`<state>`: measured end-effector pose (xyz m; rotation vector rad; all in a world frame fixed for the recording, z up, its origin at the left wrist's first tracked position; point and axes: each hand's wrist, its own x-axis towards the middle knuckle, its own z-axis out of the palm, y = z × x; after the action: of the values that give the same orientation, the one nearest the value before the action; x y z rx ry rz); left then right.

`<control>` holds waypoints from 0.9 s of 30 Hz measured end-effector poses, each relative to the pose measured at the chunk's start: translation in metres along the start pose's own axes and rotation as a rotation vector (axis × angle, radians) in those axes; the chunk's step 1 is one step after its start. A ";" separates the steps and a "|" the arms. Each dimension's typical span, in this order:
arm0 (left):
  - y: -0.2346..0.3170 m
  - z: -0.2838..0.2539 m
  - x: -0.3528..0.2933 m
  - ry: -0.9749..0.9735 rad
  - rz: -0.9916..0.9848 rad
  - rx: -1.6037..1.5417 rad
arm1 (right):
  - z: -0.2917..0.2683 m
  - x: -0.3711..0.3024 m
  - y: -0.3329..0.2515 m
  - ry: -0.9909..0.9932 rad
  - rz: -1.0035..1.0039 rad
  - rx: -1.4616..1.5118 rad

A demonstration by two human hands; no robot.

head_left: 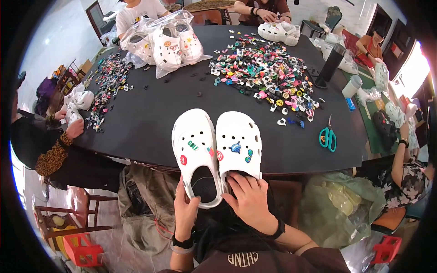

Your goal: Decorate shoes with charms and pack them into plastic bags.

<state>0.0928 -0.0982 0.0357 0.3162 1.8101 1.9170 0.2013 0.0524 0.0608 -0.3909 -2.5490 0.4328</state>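
Two white clogs stand side by side, toes pointing away, over the near edge of the dark table (pixel 141 113). My left hand (pixel 185 213) is closed around the heel of the left clog (pixel 193 125), its thumb at the opening. Into the opening of the right clog (pixel 236 127) reach the fingers of my right hand (pixel 250 202), with the thumb at the inner side; the fingertips are partly hidden. Green lettering and red charms sit on the left clog. A blue animal-shaped charm (pixel 236 147), a sunglasses charm (pixel 249 156) and a red round charm decorate the right one.
A large pile of colourful shoe charms (pixel 268 75) lies ahead, another pile (pixel 108 75) at left. Bagged white clogs (pixel 167 52) stand at the back. Teal-handled scissors (pixel 327 139) and a black bottle (pixel 332 63) are on the right. Several people work around the table.
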 end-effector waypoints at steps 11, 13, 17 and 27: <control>-0.013 -0.007 -0.003 0.010 -0.026 -0.037 | 0.001 0.005 0.001 -0.001 -0.028 -0.085; -0.016 -0.008 -0.004 0.035 -0.020 -0.018 | 0.002 0.004 -0.003 -0.005 -0.035 -0.079; -0.020 -0.009 -0.007 0.042 0.046 0.049 | 0.007 0.007 -0.012 0.020 -0.004 -0.062; -0.002 0.007 -0.027 0.144 0.448 0.729 | 0.019 0.023 -0.004 0.002 0.189 0.203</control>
<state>0.1196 -0.1055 0.0391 0.9070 2.6726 1.4718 0.1715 0.0520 0.0568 -0.5575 -2.4454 0.7532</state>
